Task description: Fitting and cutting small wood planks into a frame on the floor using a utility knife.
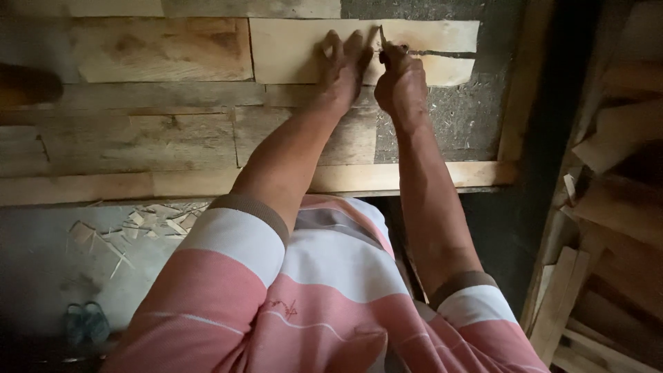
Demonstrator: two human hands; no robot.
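Single view, worn on the head, aimed steeply down and forward along both outstretched arms. Wooden boards (159, 131) are seen close, at arm's reach; floor (41, 255) is caught lower left, stacked timber (608, 207) at right edge.

Pale plank (297, 52) is bare, matt wood; backing (442, 117) looks rough, fibrous.

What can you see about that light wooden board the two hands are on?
The light wooden board is a pale, flat plank of bare wood, lighter than the greyer boards beside it. It lies lengthwise at the top of the view, among other planks. A dark crack runs in from its right end. The left hand presses flat on it, and the right hand holds a thin pencil-like tool against it.
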